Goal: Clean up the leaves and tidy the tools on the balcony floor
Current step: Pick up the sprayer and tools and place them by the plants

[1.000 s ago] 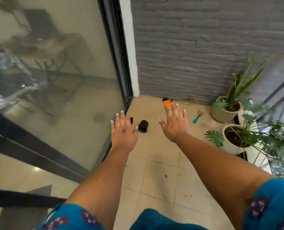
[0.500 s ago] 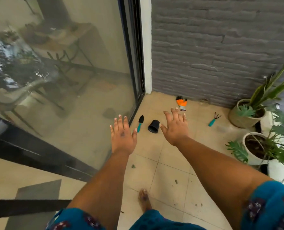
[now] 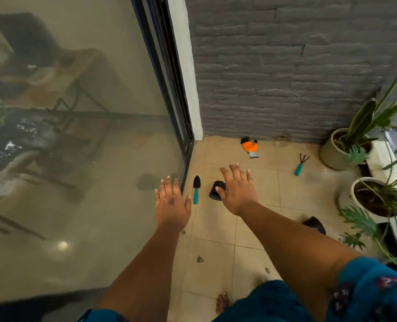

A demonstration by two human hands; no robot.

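My left hand (image 3: 172, 203) and my right hand (image 3: 238, 188) are stretched out in front of me, palms down, fingers spread, holding nothing. On the beige tiled floor (image 3: 216, 228) lie a teal-handled black trowel (image 3: 196, 188) between my hands, a tipped-over black pot (image 3: 216, 194) partly behind my right hand, an orange glove (image 3: 250, 146) by the wall and a small teal-handled rake (image 3: 301, 165). A few small green leaves (image 3: 200, 259) are scattered on the tiles near my foot.
A glass sliding door (image 3: 76, 135) runs along the left. A grey brick wall (image 3: 285, 66) closes the far end. Potted plants (image 3: 341, 149) (image 3: 374, 198) stand along the right edge. Another dark object (image 3: 314, 224) lies behind my right forearm.
The view has moved forward and tilted down, so the tools look nearer. Both hands stay open and spread; my right hand now overlaps the black pot.
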